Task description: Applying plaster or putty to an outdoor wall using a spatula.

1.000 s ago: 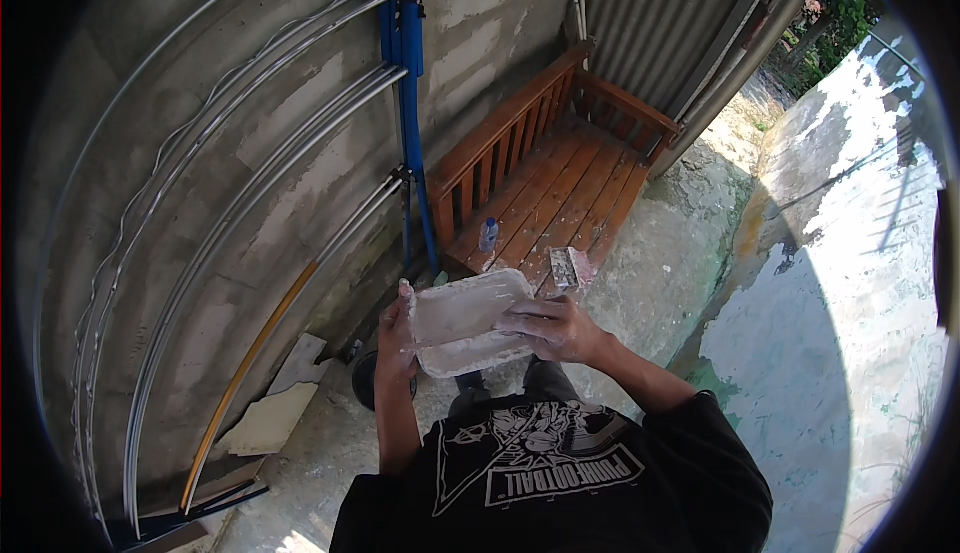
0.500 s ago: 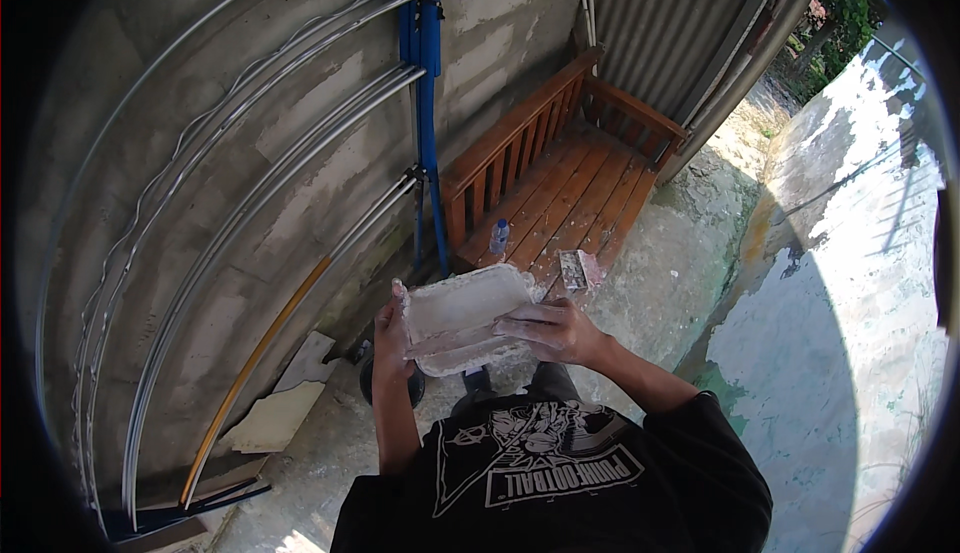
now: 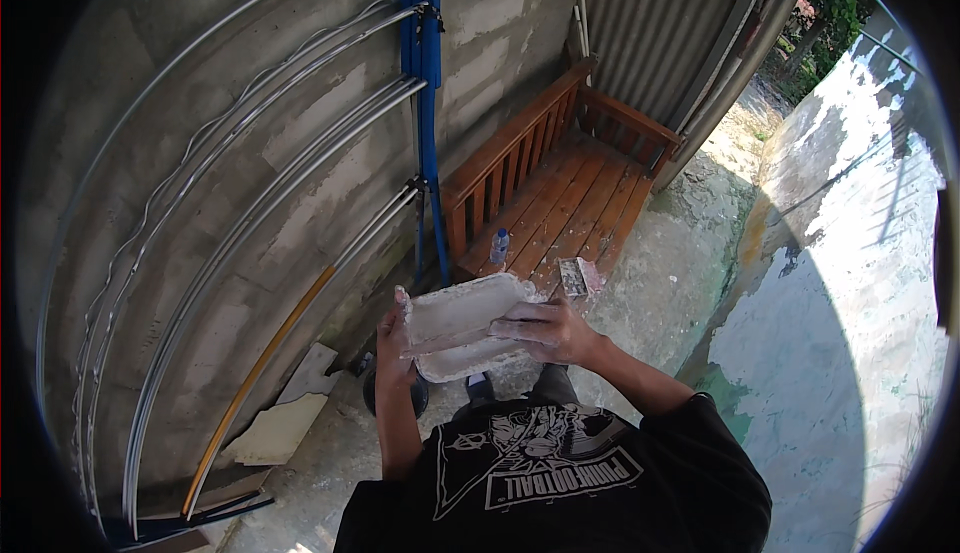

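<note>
Tray (image 3: 455, 315), pale and crusted along its rim, is held up just below the centre of the frame. Largest of all, a grey block wall (image 3: 310, 183) fills the left and upper centre. Peeling pale paint (image 3: 800, 353) spreads over the right side, partly in hard sunlight. Between them runs a stained concrete floor (image 3: 670, 253). Metal rods (image 3: 270, 143), bent by the lens, curve across the left, meeting a blue post (image 3: 428, 103) at upper centre. Corrugated sheet (image 3: 650, 33) stands above the wooden surface (image 3: 545, 208), which has slatted rails. A black shirt (image 3: 590, 488) with a white print takes up the lower centre. Broken boards (image 3: 275, 428) lie at lower left.

Both hands grip the tray: the left hand (image 3: 393, 338) clasps its left edge, thumb up; the right hand (image 3: 550, 328) lays its whitened fingers over the right part, the thumb hard to make out. Smaller still, a box (image 3: 572, 275) and a clear bottle (image 3: 500, 245) with a blue cap rest on the surface, beyond the tray.
</note>
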Demonstrator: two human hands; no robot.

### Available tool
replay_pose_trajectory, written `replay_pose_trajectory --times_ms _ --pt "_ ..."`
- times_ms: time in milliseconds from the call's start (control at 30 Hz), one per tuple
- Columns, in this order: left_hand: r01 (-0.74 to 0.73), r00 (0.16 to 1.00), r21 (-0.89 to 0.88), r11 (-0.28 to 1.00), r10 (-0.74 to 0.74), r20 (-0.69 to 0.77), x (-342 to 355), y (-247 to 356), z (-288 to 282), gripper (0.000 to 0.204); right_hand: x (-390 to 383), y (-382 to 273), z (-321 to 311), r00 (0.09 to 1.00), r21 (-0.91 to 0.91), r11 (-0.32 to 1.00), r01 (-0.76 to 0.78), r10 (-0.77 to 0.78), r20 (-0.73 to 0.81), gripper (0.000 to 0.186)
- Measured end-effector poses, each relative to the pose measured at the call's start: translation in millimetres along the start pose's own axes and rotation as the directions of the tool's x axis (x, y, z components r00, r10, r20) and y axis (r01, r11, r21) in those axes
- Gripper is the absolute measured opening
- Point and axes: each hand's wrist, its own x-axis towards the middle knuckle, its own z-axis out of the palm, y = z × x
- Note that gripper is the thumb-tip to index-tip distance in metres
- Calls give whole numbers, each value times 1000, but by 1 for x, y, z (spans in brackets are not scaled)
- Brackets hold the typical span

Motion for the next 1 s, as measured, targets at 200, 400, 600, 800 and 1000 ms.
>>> replay_pose_trajectory --times_ms 200,400,600,800,1000 --pt "65 997 3 998 -65 -40 3 -3 0 51 6 -9 -12 996 128 988 -87 87 9 43" --pt "49 999 -53 997 -49 -2 4 -1 5 47 7 -8 -17 985 160 973 -167 170 -5 33" --pt "41 998 -17 999 -40 39 7 -2 4 47 18 -6 -18 983 142 976 -165 175 -63 32" --pt "84 992 -8 996 -83 92 1 11 19 53 21 3 -16 986 -62 987 -148 142 -92 34" --pt "75 996 -61 995 -71 63 8 -1 13 54 14 -2 -14 995 -35 995 -92 90 -48 32"
